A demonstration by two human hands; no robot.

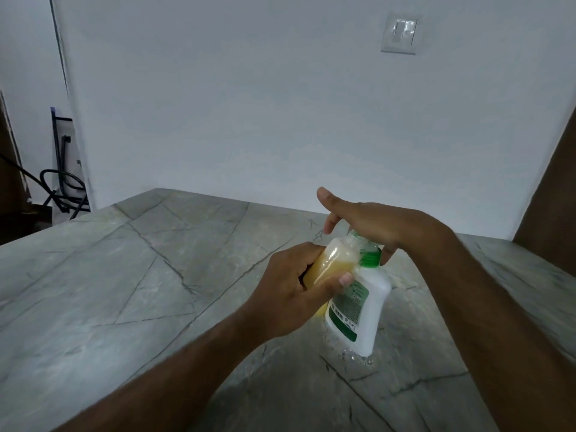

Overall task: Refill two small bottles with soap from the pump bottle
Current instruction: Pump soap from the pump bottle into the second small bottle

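While left hand [293, 291] curls around small bottle [333, 263] (yellow soap), right hand [367, 226] presses pump bottle [364, 313], grip flat.

pump head under right hand [374, 227], small bottle [335, 263] mouth hidden

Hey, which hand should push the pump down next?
Right. The right hand already rests flat on top of the pump bottle, while the left hand grips the small bottle of yellow soap, tilted against the spout.
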